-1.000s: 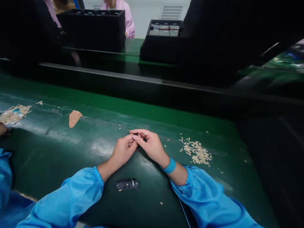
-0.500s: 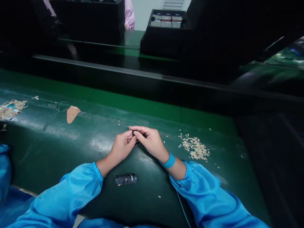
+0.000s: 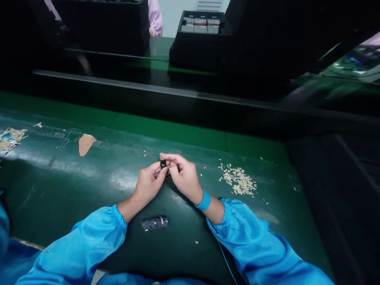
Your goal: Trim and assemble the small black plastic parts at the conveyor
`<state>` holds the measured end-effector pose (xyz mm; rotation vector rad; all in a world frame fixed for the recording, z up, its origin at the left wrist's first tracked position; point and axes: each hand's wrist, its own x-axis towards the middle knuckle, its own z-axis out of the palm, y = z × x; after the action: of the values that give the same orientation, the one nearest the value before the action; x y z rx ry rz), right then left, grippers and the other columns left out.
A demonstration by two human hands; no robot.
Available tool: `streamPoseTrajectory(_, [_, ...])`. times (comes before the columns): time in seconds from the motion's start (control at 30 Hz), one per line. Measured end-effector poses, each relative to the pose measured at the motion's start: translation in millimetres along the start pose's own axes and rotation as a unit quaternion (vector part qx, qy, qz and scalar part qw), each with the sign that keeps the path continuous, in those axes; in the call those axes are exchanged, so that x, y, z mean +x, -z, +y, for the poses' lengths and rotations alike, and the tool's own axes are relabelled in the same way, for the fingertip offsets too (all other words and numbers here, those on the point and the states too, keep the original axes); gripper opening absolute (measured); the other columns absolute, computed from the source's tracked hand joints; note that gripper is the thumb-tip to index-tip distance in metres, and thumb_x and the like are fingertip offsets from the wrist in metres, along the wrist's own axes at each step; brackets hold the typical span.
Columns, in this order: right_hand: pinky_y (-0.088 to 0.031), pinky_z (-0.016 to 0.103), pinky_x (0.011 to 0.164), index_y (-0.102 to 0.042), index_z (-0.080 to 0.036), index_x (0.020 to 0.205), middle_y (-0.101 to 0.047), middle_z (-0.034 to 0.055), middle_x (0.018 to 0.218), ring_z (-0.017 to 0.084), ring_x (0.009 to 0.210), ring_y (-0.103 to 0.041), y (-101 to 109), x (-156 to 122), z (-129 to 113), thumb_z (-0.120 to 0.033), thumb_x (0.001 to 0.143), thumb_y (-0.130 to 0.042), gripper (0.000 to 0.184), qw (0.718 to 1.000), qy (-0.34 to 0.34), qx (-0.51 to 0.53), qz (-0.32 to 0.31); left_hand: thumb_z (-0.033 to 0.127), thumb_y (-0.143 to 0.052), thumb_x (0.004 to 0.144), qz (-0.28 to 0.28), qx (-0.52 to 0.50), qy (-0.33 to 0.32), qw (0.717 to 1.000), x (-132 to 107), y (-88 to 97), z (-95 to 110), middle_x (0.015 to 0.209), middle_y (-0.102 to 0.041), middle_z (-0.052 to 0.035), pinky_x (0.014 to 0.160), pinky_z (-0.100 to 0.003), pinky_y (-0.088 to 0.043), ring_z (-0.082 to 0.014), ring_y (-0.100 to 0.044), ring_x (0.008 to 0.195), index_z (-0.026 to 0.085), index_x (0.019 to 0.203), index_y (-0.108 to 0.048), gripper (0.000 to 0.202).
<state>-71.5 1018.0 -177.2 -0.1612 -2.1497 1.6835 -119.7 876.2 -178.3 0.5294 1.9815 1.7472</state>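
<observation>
A small black part point(image 3: 163, 163) with a yellow mark on its end is pinched in my left hand point(image 3: 149, 181), its face showing between thumb and fingers. My right hand point(image 3: 186, 179) closes round the other end of the same part, the thumb bent in against it. Most of the part is hidden by my fingers, so I cannot tell its kind. Nearer to me on the green table point(image 3: 127, 249) lies a dark, oblong electronic board point(image 3: 154, 223) with small gold contacts and a pale strip across it, touched by neither hand.
Many tiny beige pieces point(image 3: 240, 181) lie scattered right of my hands. A brown scrap point(image 3: 86, 144) and a heap of pale strips point(image 3: 10, 139) sit to the left. Behind, a dark shelf with a grey edge point(image 3: 127, 84) crosses. A pink sleeve point(image 3: 155, 18) shows beyond.
The view has shifted slightly. In my left fingers the black part now shows its yellow-marked face, and the right thumb has drawn back a little from it.
</observation>
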Motion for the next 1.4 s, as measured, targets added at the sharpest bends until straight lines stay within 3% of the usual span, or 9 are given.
streamPoseTrajectory(0.13, [-0.060, 0.037, 0.093, -0.069, -0.021, 0.110, -0.077, 0.0077, 0.112, 0.020, 0.104, -0.074, 7.9, 5.5, 8.5, -0.021, 0.092, -0.052, 0.025, 0.997, -0.026, 0.069, 0.037, 0.050, -0.071, 0.088, -0.057, -0.101, 0.067, 0.991, 4.3, 3.9, -0.2, 0.102, -0.079, -0.0148, 0.077, -0.034, -0.062, -0.0247, -0.078, 0.089, 0.011, 0.119, -0.067, 0.050])
streamPoseTrajectory(0.33, [-0.058, 0.034, 0.087, -0.074, -0.020, 0.101, -0.079, 0.0060, 0.103, 0.019, 0.093, -0.073, 5.3, 4.9, -1.9, -0.021, 0.087, -0.061, 0.019, 0.998, -0.035, 0.008, -0.052, 0.042, -0.066, 0.094, -0.073, -0.038, 0.004, 0.997, 3.8, 5.8, 0.1, 0.107, -0.079, -0.0113, 0.092, -0.035, -0.058, -0.0232, -0.075, 0.099, 0.012, 0.107, -0.072, 0.033])
streamPoseTrajectory(0.63, [-0.055, 0.027, 0.070, -0.075, -0.017, 0.100, -0.073, 0.0029, 0.083, 0.014, 0.073, -0.065, 5.8, 5.4, -1.5, -0.026, 0.085, -0.065, 0.020, 0.991, -0.081, 0.073, -0.078, 0.041, -0.060, 0.097, -0.079, 0.002, 0.001, 0.997, 2.1, 6.9, -0.4, 0.099, -0.079, -0.0082, 0.087, -0.033, -0.057, -0.0212, -0.074, 0.092, 0.014, 0.108, -0.072, 0.032])
streamPoseTrajectory(0.83, [-0.054, 0.026, 0.068, -0.066, -0.020, 0.101, -0.069, 0.0008, 0.084, 0.014, 0.074, -0.065, 5.2, 3.5, -1.7, -0.019, 0.081, -0.061, 0.020, 0.988, -0.087, 0.068, -0.106, 0.041, -0.066, 0.093, -0.068, 0.050, -0.015, 0.996, -1.8, 7.5, -1.8, 0.091, -0.076, -0.0053, 0.089, -0.033, -0.057, -0.0213, -0.072, 0.092, 0.017, 0.096, -0.072, 0.024])
streamPoseTrajectory(0.93, [-0.057, 0.032, 0.080, -0.061, -0.021, 0.105, -0.073, 0.0051, 0.098, 0.017, 0.087, -0.070, 5.5, 2.7, -3.5, -0.022, 0.085, -0.064, 0.020, 0.995, -0.041, 0.053, -0.079, 0.043, -0.068, 0.091, -0.028, -0.018, -0.013, 0.999, -0.7, 8.2, 2.7, 0.101, -0.075, -0.0079, 0.089, -0.033, -0.058, -0.0209, -0.072, 0.095, 0.017, 0.104, -0.068, 0.029])
streamPoseTrajectory(1.0, [-0.057, 0.037, 0.088, -0.060, -0.021, 0.102, -0.072, 0.0087, 0.105, 0.021, 0.097, -0.069, 5.8, 0.6, -6.5, -0.024, 0.088, -0.066, 0.015, 0.998, 0.044, -0.017, -0.048, 0.042, -0.071, 0.089, 0.015, -0.070, -0.001, 0.997, -0.4, 9.6, 8.2, 0.101, -0.073, -0.0066, 0.083, -0.030, -0.059, -0.0184, -0.072, 0.090, 0.017, 0.106, -0.064, 0.031])
streamPoseTrajectory(1.13, [-0.055, 0.042, 0.087, -0.063, -0.021, 0.091, -0.072, 0.0112, 0.099, 0.025, 0.096, -0.066, 8.1, -10.3, -19.4, -0.023, 0.097, -0.058, 0.008, 0.954, 0.200, -0.199, -0.098, 0.036, -0.078, 0.082, 0.065, -0.062, -0.011, 0.996, -8.2, 15.8, 22.4, 0.082, -0.067, -0.0003, 0.065, -0.021, -0.054, -0.0116, -0.067, 0.071, 0.017, 0.092, -0.064, 0.026])
streamPoseTrajectory(1.23, [-0.055, 0.039, 0.084, -0.064, -0.020, 0.093, -0.072, 0.0101, 0.095, 0.024, 0.091, -0.066, 15.2, -25.6, -34.6, -0.021, 0.103, -0.051, 0.016, 0.928, 0.230, -0.252, -0.149, 0.036, -0.077, 0.084, 0.046, -0.018, -0.003, 0.999, -26.1, 27.5, 31.2, 0.080, -0.070, -0.0023, 0.069, -0.022, -0.055, -0.0131, -0.068, 0.074, 0.015, 0.088, -0.064, 0.025])
streamPoseTrajectory(1.4, [-0.053, 0.035, 0.079, -0.062, -0.020, 0.097, -0.072, 0.0075, 0.096, 0.021, 0.090, -0.066, 33.2, -63.5, -64.1, -0.026, 0.104, -0.054, 0.012, 0.916, 0.206, -0.238, -0.248, 0.039, -0.068, 0.094, 0.089, 0.032, -0.032, 0.995, -81.9, 58.8, 38.2, 0.117, -0.072, -0.0126, 0.088, -0.033, -0.059, -0.0236, -0.071, 0.108, 0.017, 0.116, -0.063, 0.032])
